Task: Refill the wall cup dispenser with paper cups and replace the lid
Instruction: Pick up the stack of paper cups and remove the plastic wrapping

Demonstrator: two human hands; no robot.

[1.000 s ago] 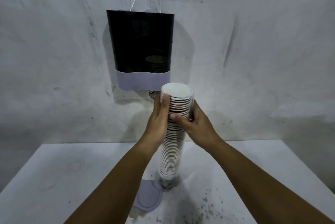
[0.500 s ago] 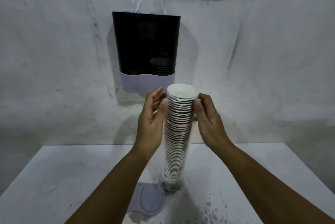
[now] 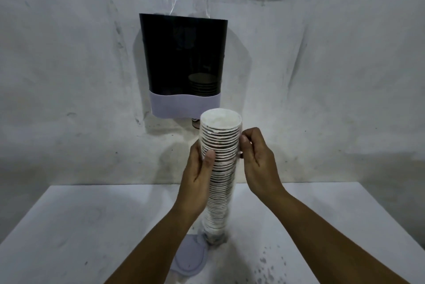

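A rough, greyish plastered wall (image 3: 322, 65) fills the background, marked with scuffs and dark smudges. Below it stands a white bench (image 3: 80, 226), its top speckled with dark spots toward the near right. The light is dim and cool.

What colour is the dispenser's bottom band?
Pale lavender band, under the dark body; head view.

Both forearms are bare to the frame edge, and the left hand (image 3: 199, 168) and right hand (image 3: 258, 164) are ungloved.
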